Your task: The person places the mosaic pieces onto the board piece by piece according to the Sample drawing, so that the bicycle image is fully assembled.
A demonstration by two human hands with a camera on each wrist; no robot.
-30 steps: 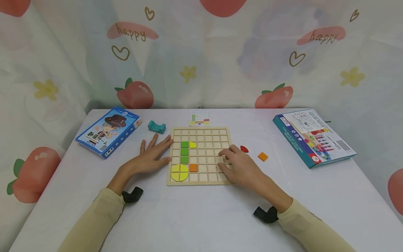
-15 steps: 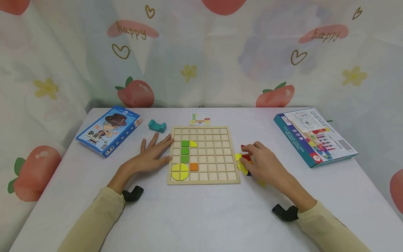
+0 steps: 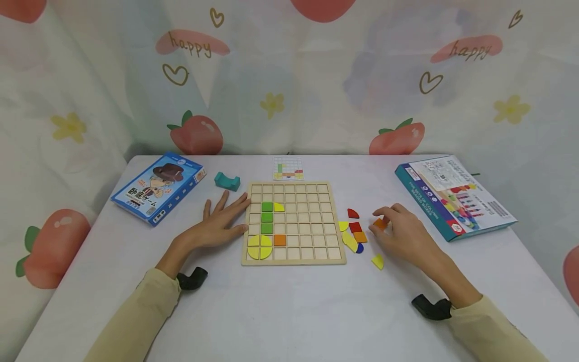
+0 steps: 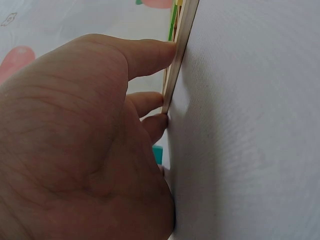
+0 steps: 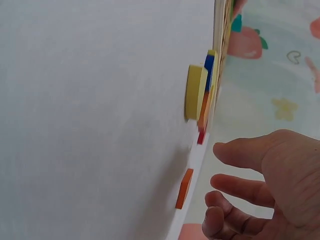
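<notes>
A square wooden grid board [image 3: 312, 262] lies mid-table, with green squares [image 3: 267, 217], a yellow circle of quarter pieces [image 3: 260, 247], one more yellow quarter [image 3: 279, 206] and an orange square [image 3: 280, 240] in its cells. Against its left edge rest the fingertips and thumb of my left hand [image 3: 219, 225], spread out; the left wrist view shows this hand [image 4: 85, 140] touching the rim. My right hand [image 3: 404, 235] hovers above a loose orange square [image 3: 381, 223]. In the right wrist view that orange square [image 5: 184, 189] lies on the table, apart from the fingers.
Loose pieces lie between board and right hand: red [image 3: 355, 227], orange [image 3: 360, 237], yellow [image 3: 350, 242], blue [image 3: 360, 248]. A pattern card [image 3: 288, 169] is behind the board. A teal block [image 3: 227, 181] and blue box [image 3: 158, 188] stand left, another box [image 3: 452, 196] right.
My right hand has moved right, from the board's right side past the loose pieces to the orange square, uncovering those pieces. The left hand stays at the board's edge.
</notes>
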